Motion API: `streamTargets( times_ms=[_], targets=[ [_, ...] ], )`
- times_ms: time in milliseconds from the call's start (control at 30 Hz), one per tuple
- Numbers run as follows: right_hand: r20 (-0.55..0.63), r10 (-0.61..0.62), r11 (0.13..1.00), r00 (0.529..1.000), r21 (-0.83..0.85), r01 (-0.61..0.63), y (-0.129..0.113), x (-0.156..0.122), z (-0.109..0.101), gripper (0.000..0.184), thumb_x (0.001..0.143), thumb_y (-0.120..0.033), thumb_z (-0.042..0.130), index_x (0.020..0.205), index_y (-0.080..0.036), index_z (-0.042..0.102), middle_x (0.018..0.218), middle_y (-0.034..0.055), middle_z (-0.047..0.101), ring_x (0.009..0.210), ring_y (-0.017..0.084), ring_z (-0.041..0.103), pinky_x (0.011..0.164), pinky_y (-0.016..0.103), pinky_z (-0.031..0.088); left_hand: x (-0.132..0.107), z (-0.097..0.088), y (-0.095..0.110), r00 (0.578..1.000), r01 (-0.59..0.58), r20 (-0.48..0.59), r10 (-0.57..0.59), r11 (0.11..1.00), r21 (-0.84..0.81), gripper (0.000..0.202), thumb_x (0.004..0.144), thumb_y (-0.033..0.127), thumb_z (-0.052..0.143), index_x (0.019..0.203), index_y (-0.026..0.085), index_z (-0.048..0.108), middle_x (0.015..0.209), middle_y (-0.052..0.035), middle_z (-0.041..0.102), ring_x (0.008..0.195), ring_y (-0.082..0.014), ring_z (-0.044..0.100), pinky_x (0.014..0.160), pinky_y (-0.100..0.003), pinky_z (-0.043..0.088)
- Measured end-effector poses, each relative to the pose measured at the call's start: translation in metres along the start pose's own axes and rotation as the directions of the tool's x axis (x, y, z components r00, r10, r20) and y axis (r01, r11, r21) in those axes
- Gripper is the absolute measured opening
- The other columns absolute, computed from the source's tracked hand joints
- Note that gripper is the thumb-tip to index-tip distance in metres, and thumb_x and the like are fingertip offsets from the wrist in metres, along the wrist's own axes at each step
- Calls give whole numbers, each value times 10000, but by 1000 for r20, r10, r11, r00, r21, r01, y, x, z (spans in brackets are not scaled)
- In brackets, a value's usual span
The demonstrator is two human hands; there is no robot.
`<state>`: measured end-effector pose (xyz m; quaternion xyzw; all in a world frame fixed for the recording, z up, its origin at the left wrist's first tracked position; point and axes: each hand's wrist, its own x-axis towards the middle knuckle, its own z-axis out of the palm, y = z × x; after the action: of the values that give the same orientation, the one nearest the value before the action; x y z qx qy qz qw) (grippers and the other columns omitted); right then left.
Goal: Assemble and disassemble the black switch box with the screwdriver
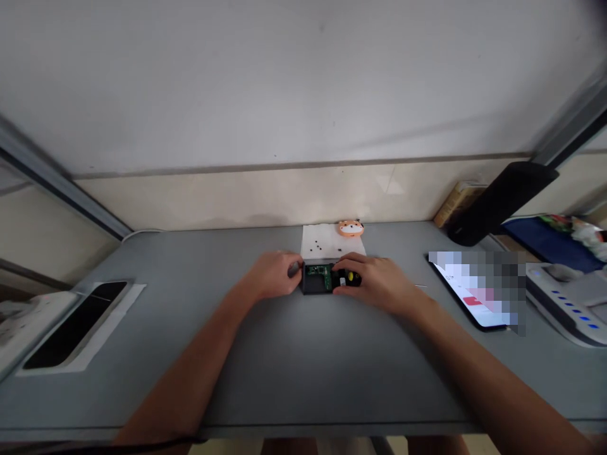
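Left hand [272, 276] is curled, fingertips against the left end of the black case [313, 285]; right hand [368, 284] lies over the right end, fingers down on top; both look to be grasping the case. Case sits flat on the grey desk [265, 373], mid-desk, at the near edge of the white sheet [332, 241]; exact contact can't be told. Green PCB [318, 277] shows on top of the case, between the hands; yellow part [351, 276] sits just past the right fingers [342, 281]; small grey piece [294, 269] sits at the left fingertips [288, 270], too small to identify. Small black bits [317, 244] lie scattered on the sheet, likely screws but too small to confirm; orange animal-face pouch [351, 228] sits at the sheet's far edge, by the wall. Right of the hands: phone [462, 303], screen partly pixelated; white device [564, 303] with blue lights; book [458, 203]; black cylinder [502, 202]. Left of the hands: black slab [71, 325] on white paper [121, 309]; white cable [140, 234] runs along the wall.
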<state>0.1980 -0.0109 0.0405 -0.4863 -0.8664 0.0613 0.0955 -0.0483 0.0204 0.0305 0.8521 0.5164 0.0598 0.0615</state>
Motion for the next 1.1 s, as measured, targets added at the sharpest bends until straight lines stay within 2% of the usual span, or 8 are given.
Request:
streamTargets(
  times_ms=[300,700,900,1033,1100],
  targets=[
    [-91,9,1000,996,22,-7,3,0,-2,334,901,-457,703,1199,-307,712,1340,23,706,993,251,749,759,348,553,-1,1,1,1000,6,-12,-7,998,-60,190,862,228,552,916,207,733,754,-38,689,665,-191,603,638,-301,390],
    [51,11,999,999,42,-13,5,1,-2,360,865,-472,730,1190,-319,710,1219,24,748,991,261,729,754,334,515,0,2,2,1000,27,2,-27,998,-65,179,859,244,560,884,208,734,718,-33,666,659,-183,594,643,-292,396],
    [9,62,995,998,77,-62,2,1,-2,404,860,-465,736,1240,-333,695,1240,12,747,1009,275,739,792,369,543,0,2,1,1000,7,-3,-7,995,-101,188,860,249,554,905,209,732,722,-33,664,648,-180,584,652,-296,404],
    [52,-2,999,999,47,0,5,2,-1,423,880,-459,712,1270,-297,685,1324,61,705,1028,295,738,819,418,577,0,4,-2,1000,0,-17,-3,991,-131,173,851,255,560,868,208,726,713,-30,661,635,-180,573,627,-295,384],
    [13,-16,997,1000,69,15,5,1,-6,404,918,-436,661,1296,-295,667,1398,74,656,996,278,743,807,421,591,0,6,-3,1000,-8,-22,4,989,-146,159,848,252,567,843,208,720,694,-26,656,622,-177,569,618,-294,378]
  ],
)
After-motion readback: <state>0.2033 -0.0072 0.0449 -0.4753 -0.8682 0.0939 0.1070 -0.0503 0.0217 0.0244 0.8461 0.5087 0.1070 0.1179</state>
